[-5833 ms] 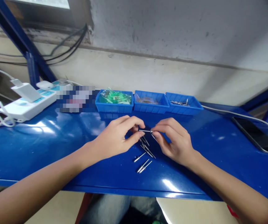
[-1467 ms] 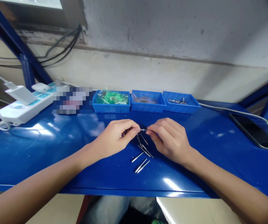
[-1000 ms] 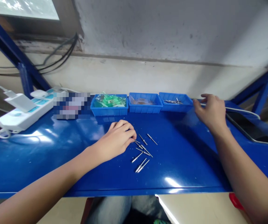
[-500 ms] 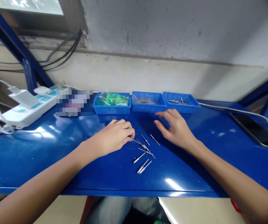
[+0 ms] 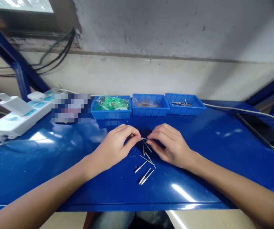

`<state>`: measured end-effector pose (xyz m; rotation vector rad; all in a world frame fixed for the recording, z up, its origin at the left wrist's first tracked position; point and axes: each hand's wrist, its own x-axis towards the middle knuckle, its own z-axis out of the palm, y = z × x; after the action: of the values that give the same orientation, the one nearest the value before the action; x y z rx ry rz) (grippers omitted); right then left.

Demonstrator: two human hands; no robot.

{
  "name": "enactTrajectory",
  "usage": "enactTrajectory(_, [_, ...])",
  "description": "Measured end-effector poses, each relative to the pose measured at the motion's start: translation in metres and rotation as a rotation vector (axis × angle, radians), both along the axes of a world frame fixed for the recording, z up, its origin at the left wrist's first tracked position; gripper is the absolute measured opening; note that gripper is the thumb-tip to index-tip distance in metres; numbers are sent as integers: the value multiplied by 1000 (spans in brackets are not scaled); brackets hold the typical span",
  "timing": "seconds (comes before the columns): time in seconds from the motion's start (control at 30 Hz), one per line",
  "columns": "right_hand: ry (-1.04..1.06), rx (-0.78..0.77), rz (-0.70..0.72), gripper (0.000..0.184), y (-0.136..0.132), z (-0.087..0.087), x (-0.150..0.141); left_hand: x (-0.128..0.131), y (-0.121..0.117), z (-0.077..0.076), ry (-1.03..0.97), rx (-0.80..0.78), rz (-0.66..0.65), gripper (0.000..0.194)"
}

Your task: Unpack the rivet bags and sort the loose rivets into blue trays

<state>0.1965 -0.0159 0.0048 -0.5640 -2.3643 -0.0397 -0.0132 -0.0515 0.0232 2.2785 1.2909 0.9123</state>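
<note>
My left hand (image 5: 116, 144) pinches one end of a thin silvery blind rivet (image 5: 145, 138) between thumb and forefinger. The thumb and fingertips of my right hand (image 5: 171, 144) close on its other end, so the rivet spans the small gap between my hands. Just below, more blind rivets lie loose on the blue table (image 5: 103, 187). Some cross in a small pile (image 5: 148, 160), one lies slanted (image 5: 140, 167), and a pair (image 5: 146, 177) rests side by side nearer the front edge. My fingers partly cover the held rivet's ends.
Along the wall stand three blue bins: one with green bagged pieces (image 5: 110, 115), a middle one with a clear bag (image 5: 148, 111), and one holding rivets (image 5: 187, 109). A white power strip (image 5: 19, 119) sits left, a phone (image 5: 263, 130) right.
My right hand has moved left and down to meet my left hand, its fingers closing on the rivet. My left hand has shifted slightly right, holding the rivet above the pile.
</note>
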Motion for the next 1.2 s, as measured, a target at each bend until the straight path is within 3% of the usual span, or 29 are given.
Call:
enactTrajectory(0.13, [77,22,-13,4,-1,4,2,2,-3,-1,-109,79,7,18])
enactTrajectory(0.27, [79,36,-14,6,-1,8,2,3,-1,-2,-88,140,30,6])
enactTrajectory(0.37, [63,59,-18,15,3,7,1,3,4,-5,-105,99,74,8])
enactTrajectory(0.67, [16,34,-36,12,16,4,3,1,7,-15,-64,-59,43,8])
enactTrajectory(0.83, [16,-3,19,9,14,7,1,-1,6,-9,8,-42,-30,12])
enactTrajectory(0.97, [219,149,9,6,19,19,22,-3,6,-9,174,-66,-198,22])
enactTrajectory(1.03, [439,311,-90,11,26,27,42,-5,5,-9,270,-80,-248,24])
enactTrajectory(1.1, [554,442,-316,17,37,34,66,-6,4,-11,317,-90,-238,19])
enactTrajectory(1.13, [541,457,-471,18,43,36,77,-6,4,-12,326,-92,-221,15])
enactTrajectory(1.2, [384,290,-801,17,58,35,98,-7,4,-14,342,-89,-189,10])
